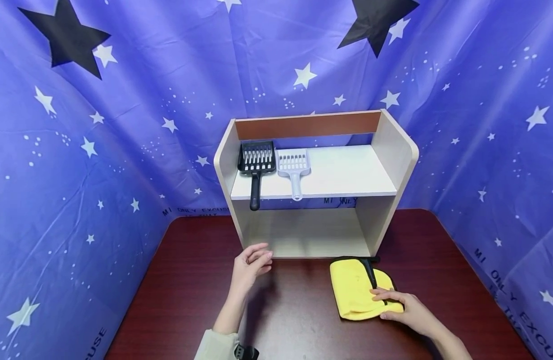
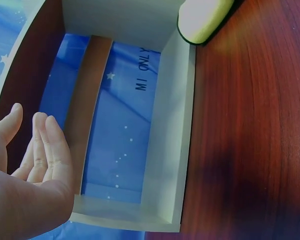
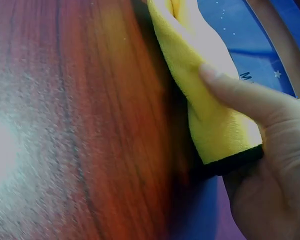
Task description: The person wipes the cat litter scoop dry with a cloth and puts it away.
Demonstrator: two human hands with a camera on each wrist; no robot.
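My right hand (image 1: pixel 411 312) grips the right end of a folded yellow cloth (image 1: pixel 350 285) with black edging, just in front of the shelf. In the right wrist view the thumb (image 3: pixel 240 95) presses on the yellow pile and the other fingers pass behind it. A slim black piece (image 1: pixel 369 272) runs across the cloth in the head view; its lower part goes under my fingers. My left hand (image 1: pixel 249 267) holds nothing, its fingers loosely bent by the lower front left corner of the two-level shelf (image 1: pixel 344 172).
On the upper board lie a black slotted litter scoop (image 1: pixel 256 162) at the left and a pale grey one (image 1: pixel 294 167) beside it, handles jutting over the front edge. The shelf stands on a dark red wooden table (image 1: pixel 182 300). Blue star-patterned curtains (image 1: pixel 137 150) surround it.
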